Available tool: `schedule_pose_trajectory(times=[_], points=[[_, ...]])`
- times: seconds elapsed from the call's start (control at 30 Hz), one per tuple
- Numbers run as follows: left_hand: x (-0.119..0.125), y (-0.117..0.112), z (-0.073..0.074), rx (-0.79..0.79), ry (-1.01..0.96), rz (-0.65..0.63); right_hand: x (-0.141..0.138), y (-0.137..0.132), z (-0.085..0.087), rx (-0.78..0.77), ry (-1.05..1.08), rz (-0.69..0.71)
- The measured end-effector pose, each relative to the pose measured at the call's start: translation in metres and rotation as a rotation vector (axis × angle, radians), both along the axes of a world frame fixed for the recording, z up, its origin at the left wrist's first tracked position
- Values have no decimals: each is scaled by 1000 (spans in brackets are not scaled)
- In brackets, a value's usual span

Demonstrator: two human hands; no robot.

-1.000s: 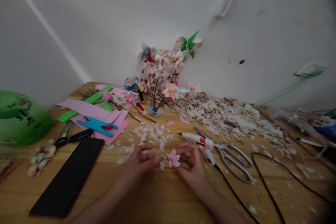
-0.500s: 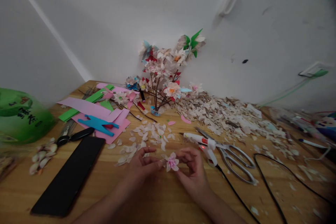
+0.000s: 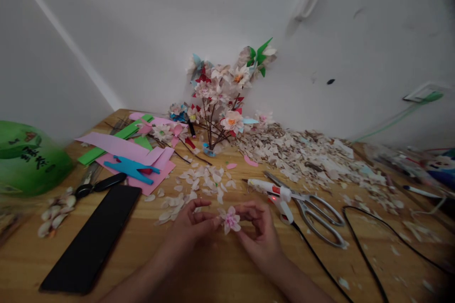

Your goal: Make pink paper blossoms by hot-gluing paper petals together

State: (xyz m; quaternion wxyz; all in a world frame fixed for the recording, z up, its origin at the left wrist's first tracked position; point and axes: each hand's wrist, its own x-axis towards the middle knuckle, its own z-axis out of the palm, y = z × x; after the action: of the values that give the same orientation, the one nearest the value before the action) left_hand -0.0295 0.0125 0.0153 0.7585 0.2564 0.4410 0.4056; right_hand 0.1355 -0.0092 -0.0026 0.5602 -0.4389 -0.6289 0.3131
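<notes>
- wooden table (image 3: 149,255) in a white-walled corner, strewn with craft scraps, fills our view.
- our left hand (image 3: 194,225) and right hand (image 3: 261,229) meet at the near middle, fingertips pinched in from both sides on a small pink-centred paper flower (image 3: 230,220).
- the flower sits between our hands just above the wood, face tipped up toward us, about equally close to each.
- which fingers bear its weight we cannot quite tell; the view is soft there.
- a glue gun (image 3: 275,194) and scissors (image 3: 316,215) lie just right of our right hand; loose petals (image 3: 202,182) lie just beyond, on the far side.
</notes>
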Motion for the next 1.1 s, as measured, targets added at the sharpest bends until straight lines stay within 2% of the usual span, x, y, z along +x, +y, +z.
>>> schedule_pose_trajectory(times=[0.3, 0.63, 0.87, 1.1], points=[[0, -1, 2, 12, -2, -8, -1, 0, 0, 9, 26, 8], [2, -9, 23, 20, -111, 68, -3, 2, 4, -20, 136, -59], [1, -12, 20, 97, -128, 40, -3, 3, 1, -64, 111, -76], [3, -16, 23, 51, -205, 51, -6, 6, 6, -140, 174, -144]])
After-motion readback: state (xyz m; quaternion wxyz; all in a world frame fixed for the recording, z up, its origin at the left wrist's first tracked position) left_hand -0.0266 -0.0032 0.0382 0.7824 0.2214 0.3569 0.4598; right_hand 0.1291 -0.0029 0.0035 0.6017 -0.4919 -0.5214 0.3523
